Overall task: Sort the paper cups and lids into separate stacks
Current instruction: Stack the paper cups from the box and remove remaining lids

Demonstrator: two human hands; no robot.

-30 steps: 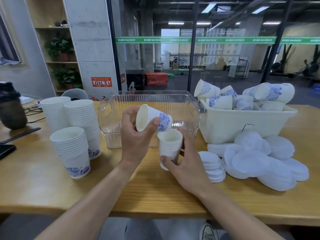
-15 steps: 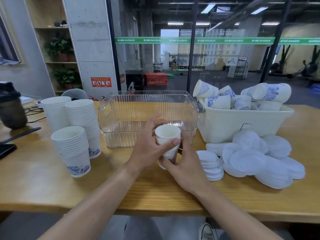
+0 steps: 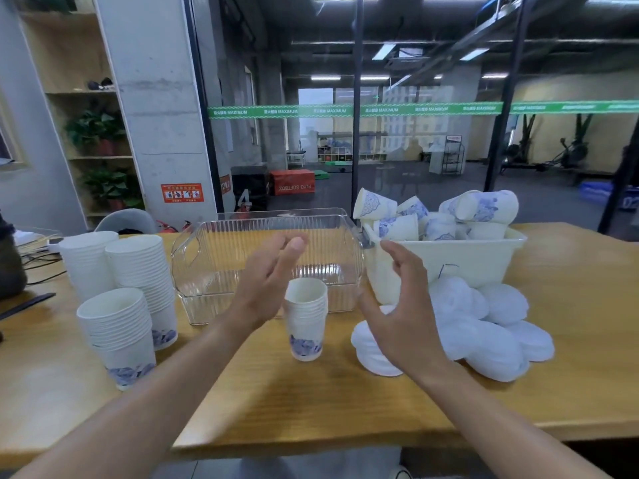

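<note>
concrete pillar (image 3: 155,108), glass partition (image 3: 425,140), wooden table (image 3: 311,402)

hands off short cup stack (image 3: 305,319), left hand (image 3: 266,281) and right hand (image 3: 401,305) now open

Short cup stack (image 3: 306,319): white, blue floral print near the base. Three taller cup stacks (image 3: 119,292) left of it: same white, blue print on the bottom cups where visible. Bin (image 3: 446,262) right of it: cream-white, small dark pen mark on the front; loose cups (image 3: 432,216) inside are white with blue floral. Lids (image 3: 484,326) right of the short stack: plain white. Tray (image 3: 266,257) behind it: clear, ribbed. Tabletop (image 3: 311,402): yellow-tan wood grain.
</note>
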